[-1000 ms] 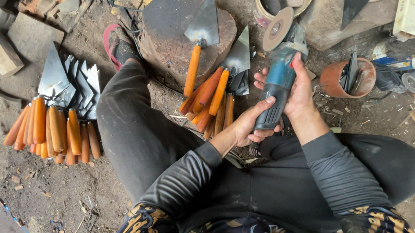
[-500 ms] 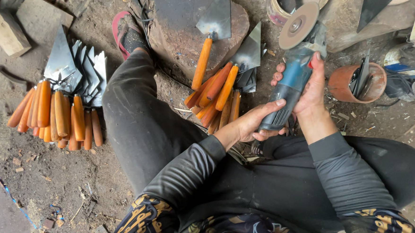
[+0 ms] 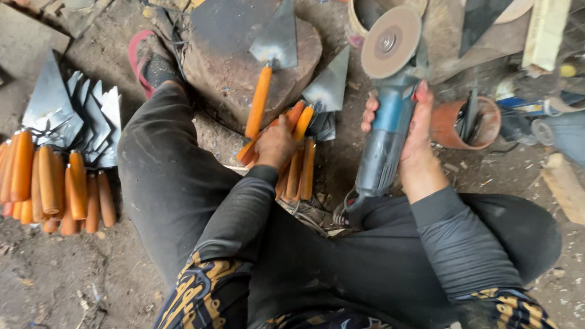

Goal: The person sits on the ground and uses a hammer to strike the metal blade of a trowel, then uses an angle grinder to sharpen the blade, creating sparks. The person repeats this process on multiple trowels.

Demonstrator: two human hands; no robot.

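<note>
- Head view, right side: my right hand [image 3: 419,134] has its grip wrapped closed around the blue body of the angle grinder [image 3: 382,129], at about 1 o'clock from my lap, with the round abrasive disc [image 3: 391,33] pointing up and away toward 12 o'clock.
- Head view, left side: my left hand [image 3: 275,142] is curled down onto the orange handles of the loose trowels [image 3: 300,151] lying between my knees, near centre. Fingers look closed over a handle, though I cannot tell whether one is actually gripped or just touched.
- A single trowel [image 3: 267,70] lies on the flat stone block [image 3: 245,55] at 12 o'clock, blade up, handle toward me.
- At 9 o'clock sits a stacked bundle of trowels [image 3: 45,165] on the dirt floor, blades fanned upward.
- To do this well, I judge I should take one handle cleanly out of the pile, keep the disc tilted away from my leg and fingers, and steady the grinder before bringing metal to it.
- Count: one grinder, one trowel on the block, roughly five or six in the middle pile, about a dozen in the left bundle; exact totals are hidden by overlap.
- A rust-coloured pot [image 3: 458,123] stands at 2 o'clock.
</note>
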